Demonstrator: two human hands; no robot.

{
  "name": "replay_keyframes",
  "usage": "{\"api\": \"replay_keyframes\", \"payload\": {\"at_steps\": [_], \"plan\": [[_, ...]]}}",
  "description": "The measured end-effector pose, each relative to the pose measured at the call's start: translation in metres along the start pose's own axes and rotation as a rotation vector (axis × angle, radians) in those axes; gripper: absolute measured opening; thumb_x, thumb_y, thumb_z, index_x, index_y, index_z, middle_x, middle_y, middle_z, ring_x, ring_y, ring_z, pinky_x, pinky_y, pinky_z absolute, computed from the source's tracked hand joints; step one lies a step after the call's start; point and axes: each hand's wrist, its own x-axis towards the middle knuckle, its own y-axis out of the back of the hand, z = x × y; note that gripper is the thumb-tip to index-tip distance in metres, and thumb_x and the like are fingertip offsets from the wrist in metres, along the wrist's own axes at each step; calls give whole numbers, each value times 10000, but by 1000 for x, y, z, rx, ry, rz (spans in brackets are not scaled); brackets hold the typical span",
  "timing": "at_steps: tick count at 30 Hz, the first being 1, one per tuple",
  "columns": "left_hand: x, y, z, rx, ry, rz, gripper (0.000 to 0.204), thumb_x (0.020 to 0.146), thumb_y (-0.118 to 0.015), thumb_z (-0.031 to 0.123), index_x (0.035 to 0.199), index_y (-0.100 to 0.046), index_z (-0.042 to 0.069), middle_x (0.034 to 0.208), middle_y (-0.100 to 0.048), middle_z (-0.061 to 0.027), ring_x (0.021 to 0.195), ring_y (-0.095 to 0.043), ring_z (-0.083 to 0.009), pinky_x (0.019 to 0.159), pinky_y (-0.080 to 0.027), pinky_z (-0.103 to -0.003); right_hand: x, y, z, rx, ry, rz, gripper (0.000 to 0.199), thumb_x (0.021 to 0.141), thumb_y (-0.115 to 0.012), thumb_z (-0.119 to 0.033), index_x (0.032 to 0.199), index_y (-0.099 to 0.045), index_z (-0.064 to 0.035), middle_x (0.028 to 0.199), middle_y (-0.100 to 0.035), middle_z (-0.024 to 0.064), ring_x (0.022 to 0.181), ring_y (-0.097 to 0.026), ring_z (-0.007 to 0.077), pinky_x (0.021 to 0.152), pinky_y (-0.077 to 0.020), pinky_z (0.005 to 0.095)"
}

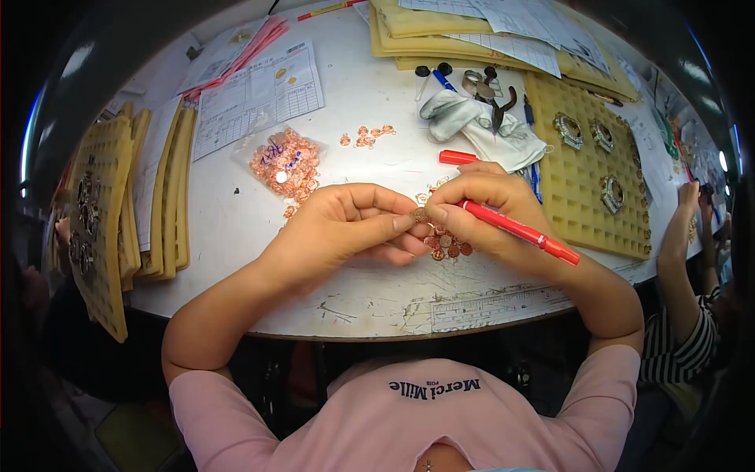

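Note:
My left hand [342,228] pinches a small round copper-coloured metal piece [420,214] between thumb and forefinger. In my right hand [491,204] lies a red marker pen [519,229], its rear end pointing right. The right fingertips meet the small piece, and they hide the pen's writing tip. Just below my fingers is a cluster of similar round pieces [447,247]. A red pen cap [456,157] lies beyond my right hand. Beyond the left one sits a clear plastic bag [285,161] full of copper-coloured pieces, some spilling beside it. A few more pieces [366,140] lie farther back.
Yellow foam trays [566,212] stand at right, with ornate metal cases set in one. More foam trays [126,204] lean at left. White gloves [472,126] with pliers [503,110] lie behind. Papers [259,98] cover the back left. Another person's arm [678,252] is at far right.

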Motion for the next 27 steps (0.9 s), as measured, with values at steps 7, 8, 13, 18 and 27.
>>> {"api": "replay_keyframes", "payload": {"at_steps": [7,8,13,18,27], "plan": [[1,2,2,-103,36,-27,247,958,-617,50,1181,-606,-56,1089,-705,-169,942,-721,-214,801,-606,-280,-2,5,-1,220,-318,-44,166,974,-596,-155,984,-686,-16,784,-675,18,660,-612,49,547,-460,189],[1,2,2,-118,40,-29,250,956,-617,46,1185,-604,-56,1089,-706,-170,940,-721,-216,800,-607,-279,-2,5,0,231,-325,-45,167,975,-595,-156,983,-686,-16,784,-675,17,662,-612,49,546,-460,190],[-6,5,8,9,-43,-21,312,960,-621,87,1241,-579,-43,1114,-706,-146,952,-709,-197,749,-590,-261,2,7,-8,30,-191,-37,149,952,-628,-143,947,-698,-12,746,-672,29,644,-604,65,587,-467,228],[-17,17,40,689,-213,369,199,928,-667,89,1104,-680,-2,990,-700,-69,816,-633,-122,719,-497,-230,-4,25,-11,-754,175,-2,45,828,-698,-99,835,-718,-59,759,-709,79,745,-676,226,1051,-383,458],[-18,55,29,1408,-470,194,125,753,-737,42,838,-666,-16,816,-621,-104,748,-594,-262,679,-477,-353,-5,26,-15,-868,159,-52,126,845,-731,-147,944,-750,-70,784,-711,88,782,-675,244,1082,-368,485]]}}
